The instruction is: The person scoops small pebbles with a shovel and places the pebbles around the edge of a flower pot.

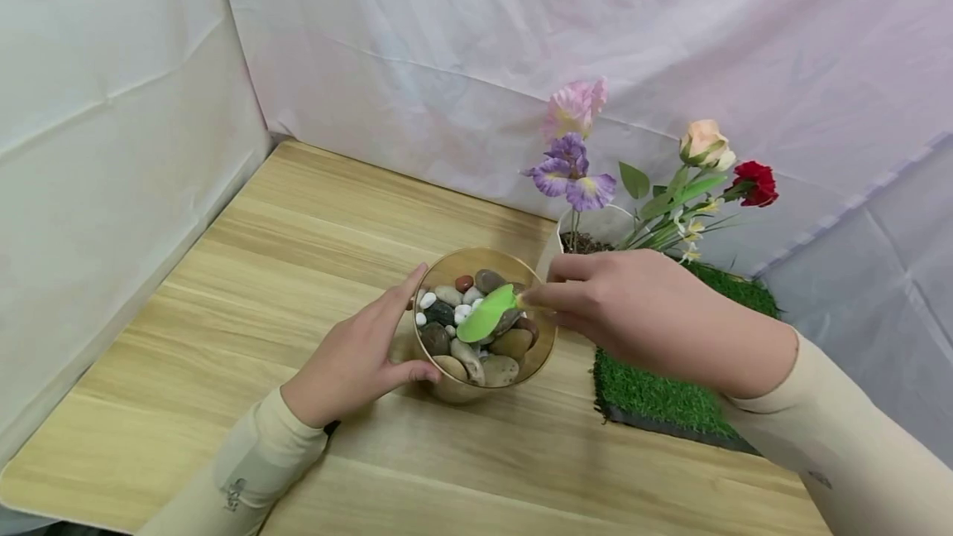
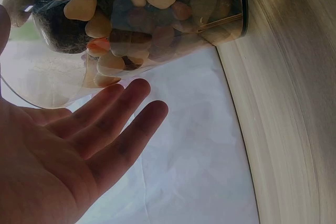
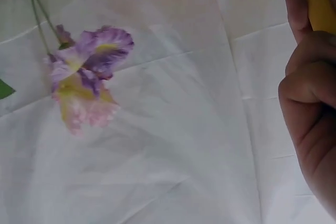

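Note:
My right hand [image 1: 648, 313] grips the yellow handle [image 3: 316, 3] of a small hand trowel, its green blade [image 1: 487, 313] tilted down over the stones. Beneath the blade stands a clear amber-tinted vase [image 1: 547, 354] holding mixed pebbles [image 1: 465, 358] in white, grey, brown and reddish tones. My left hand [image 1: 365, 346] rests at the vase's left side, the thumb at the near rim and the forefinger toward the far side. In the left wrist view, its other fingers [image 2: 128, 135] stretch out fairly straight alongside the vase wall.
Behind my right hand is a white pot [image 1: 551, 246] with dark soil and purple and pink irises [image 1: 569, 176]. Roses, a red carnation [image 1: 755, 183] and small white flowers lean beside it above a green turf mat [image 1: 663, 395]. White cloth [image 1: 417, 48] hangs behind the wooden table [image 1: 246, 271].

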Demonstrator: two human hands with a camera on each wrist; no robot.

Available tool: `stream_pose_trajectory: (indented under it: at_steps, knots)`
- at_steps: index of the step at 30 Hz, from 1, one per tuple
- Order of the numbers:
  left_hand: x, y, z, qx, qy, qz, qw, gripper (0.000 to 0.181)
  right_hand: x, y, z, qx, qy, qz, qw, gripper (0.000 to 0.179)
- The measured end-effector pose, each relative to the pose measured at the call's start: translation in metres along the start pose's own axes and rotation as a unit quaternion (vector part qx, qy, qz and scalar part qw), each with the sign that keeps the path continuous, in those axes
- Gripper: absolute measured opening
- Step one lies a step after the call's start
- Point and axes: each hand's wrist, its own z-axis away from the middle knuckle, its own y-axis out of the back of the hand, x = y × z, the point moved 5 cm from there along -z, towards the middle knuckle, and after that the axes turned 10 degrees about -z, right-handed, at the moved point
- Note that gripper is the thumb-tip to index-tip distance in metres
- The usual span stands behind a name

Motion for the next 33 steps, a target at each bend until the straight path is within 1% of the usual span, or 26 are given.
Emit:
stream_pose_trajectory:
  at_steps: [2, 5, 8, 10, 12, 19, 21, 24, 27, 30, 33]
  knots:
    - [0.001, 0.000, 0.000, 0.000, 0.001, 0.000, 1.0000, 0.129, 0.002, 0.000, 0.008, -0.001, -0.013, -0.008, 0.9999, 0.039]
    - [0.001, 0.000, -0.001, 0.000, -0.001, 0.000, 1.0000, 0.130, 0.001, 0.002, 0.018, 0.017, -0.018, 0.004, 0.9997, 0.040]
    - [0.000, -0.001, -0.001, 0.000, -0.001, -0.002, 1.0000, 0.130, -0.001, 0.005, 0.029, 0.033, -0.022, 0.016, 0.9991, 0.048]
    - [0.000, -0.001, -0.001, 0.000, -0.001, -0.002, 1.0000, 0.129, -0.002, 0.005, 0.035, 0.036, -0.024, 0.019, 0.9989, 0.052]
    - [-0.001, -0.001, 0.000, 0.001, 0.000, -0.003, 1.0000, 0.129, -0.003, 0.006, 0.038, 0.036, -0.028, 0.016, 0.9988, 0.055]
    - [-0.003, -0.001, 0.000, -0.001, 0.002, -0.001, 1.0000, 0.125, -0.005, 0.013, 0.043, 0.048, -0.021, 0.023, 0.9984, 0.051]
    - [-0.003, -0.001, 0.000, -0.003, 0.004, 0.001, 1.0000, 0.126, -0.005, 0.016, 0.042, 0.047, -0.018, 0.022, 0.9985, 0.052]
    - [-0.004, -0.001, 0.000, -0.006, 0.006, 0.003, 1.0000, 0.128, -0.004, 0.021, 0.038, 0.056, -0.009, 0.021, 0.9982, 0.051]
    - [-0.004, -0.002, 0.000, -0.006, 0.006, 0.005, 1.0000, 0.127, -0.003, 0.024, 0.030, 0.076, 0.007, 0.027, 0.9967, 0.054]
    - [-0.004, -0.003, 0.000, -0.006, 0.005, 0.009, 0.9999, 0.126, -0.002, 0.021, 0.020, 0.082, 0.016, 0.054, 0.9950, 0.053]
    - [-0.004, -0.003, 0.000, -0.006, 0.006, 0.012, 0.9999, 0.127, 0.000, 0.011, 0.007, 0.067, 0.008, 0.093, 0.9934, 0.055]
